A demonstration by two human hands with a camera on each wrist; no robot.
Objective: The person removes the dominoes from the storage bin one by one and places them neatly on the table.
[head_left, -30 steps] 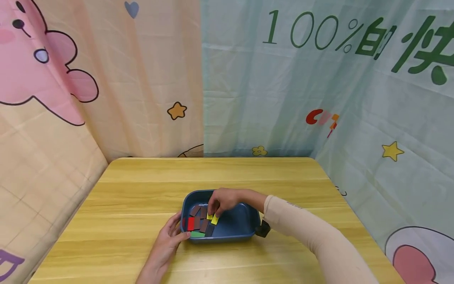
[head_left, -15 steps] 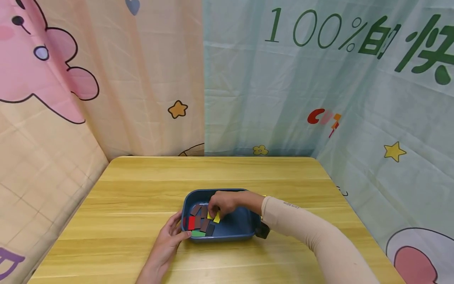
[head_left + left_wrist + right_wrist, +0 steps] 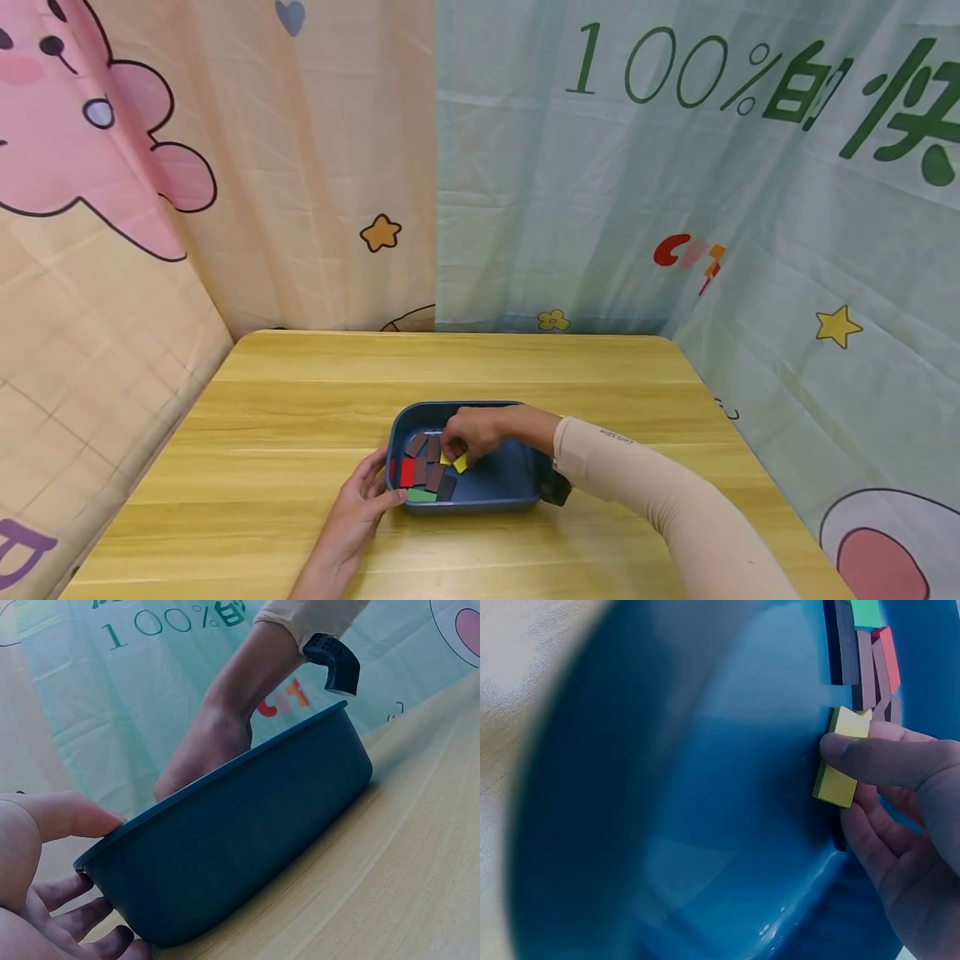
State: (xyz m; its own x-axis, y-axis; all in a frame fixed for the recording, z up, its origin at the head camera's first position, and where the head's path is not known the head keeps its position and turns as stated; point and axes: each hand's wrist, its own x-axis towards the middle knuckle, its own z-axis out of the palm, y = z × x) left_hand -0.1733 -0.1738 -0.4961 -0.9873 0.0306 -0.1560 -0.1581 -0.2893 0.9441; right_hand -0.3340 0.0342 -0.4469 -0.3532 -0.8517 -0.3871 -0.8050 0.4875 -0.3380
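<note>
A blue plastic basin [image 3: 510, 475] stands on the table, holding small rectangular blocks at its left end. My left hand [image 3: 356, 504] grips the basin's left end; in the left wrist view its thumb lies on the rim and its fingers are against the outer wall. My right hand [image 3: 474, 431] reaches inside and pinches a yellow block [image 3: 836, 784], thumb on its face. Beside these fingers lies a second yellow block [image 3: 446, 458], partly hidden. Around it are several brown blocks [image 3: 435, 477], a red block [image 3: 407, 472], a black block [image 3: 446, 489] and a green block [image 3: 422, 495].
The wooden table [image 3: 300, 417] reaches back to printed curtains [image 3: 322, 167] on its far side and both flanks. A black camera mount [image 3: 556, 488] on the right wrist hangs just outside the basin's right end. The basin's raised rim [image 3: 247, 756] surrounds the right hand.
The right hand has lowered slightly and its yellow block has turned and shifted a little to the right. The left hand stays on the basin. The head view has moved slightly.
</note>
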